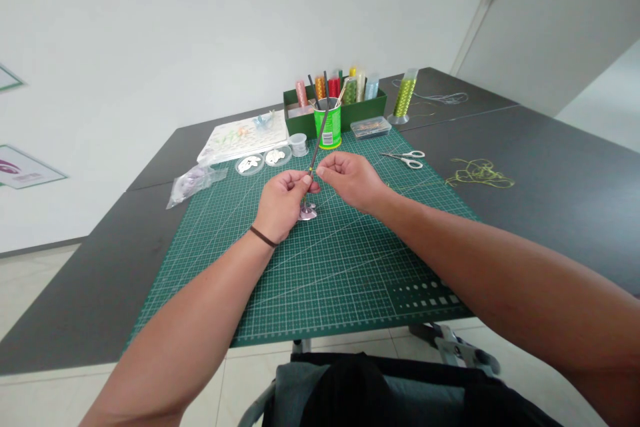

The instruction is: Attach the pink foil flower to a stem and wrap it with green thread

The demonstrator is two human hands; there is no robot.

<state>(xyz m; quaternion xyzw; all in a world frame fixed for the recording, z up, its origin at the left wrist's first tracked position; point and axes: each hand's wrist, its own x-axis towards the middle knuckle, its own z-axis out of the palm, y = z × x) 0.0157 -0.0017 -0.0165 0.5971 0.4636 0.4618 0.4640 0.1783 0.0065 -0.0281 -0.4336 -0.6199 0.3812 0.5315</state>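
Left fingers (301,181) pinch the dark stick (320,137), right fingers (328,171) just beside it.

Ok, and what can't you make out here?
Head view:
Part of the thin dark stick: covered by the left hand.
Whether the right hand pinches yellow-green thread: too fine to tell.
Inner bottom of the bright green cylindrical can: hidden by its wall.
White rectangular wall sign with purple print: cut off by left edge.
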